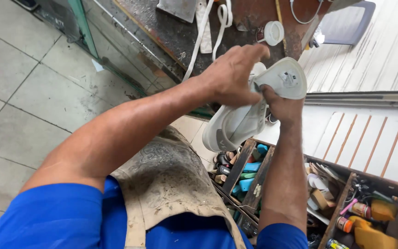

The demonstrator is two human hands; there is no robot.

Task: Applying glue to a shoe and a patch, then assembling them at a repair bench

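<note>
The person holds a white low-top shoe with a pale rubber sole (240, 122) in mid-air above the lap, heel tilted down toward the body, with a white oval insole (285, 77) folded up and out of its opening. The left hand (233, 74) reaches across from above; its fingers (254, 51) are curled over the top of the shoe and touch the near edge of the insole. The right hand (283, 105) comes up from below, its fingers wrapped around the shoe's upper beside the insole, thumb pressed against the insole's lower edge; both hands are closed on the shoe. Just beyond the left fingers lies a dark, stained worktop (171, 32), carrying a white flat strap (203, 27) and a small round white lid (272, 33). Below the right forearm stands a wooden compartmented tray (247, 168) holding blue and green scraps, and to the right of it more compartments with small bottles and a yellow-orange container (369, 233). A worn, soiled grey leather apron (166, 180) covers the lap over blue clothing (51, 216). Pale floor tiles (19, 106) lie well to the left of the hands.
</note>
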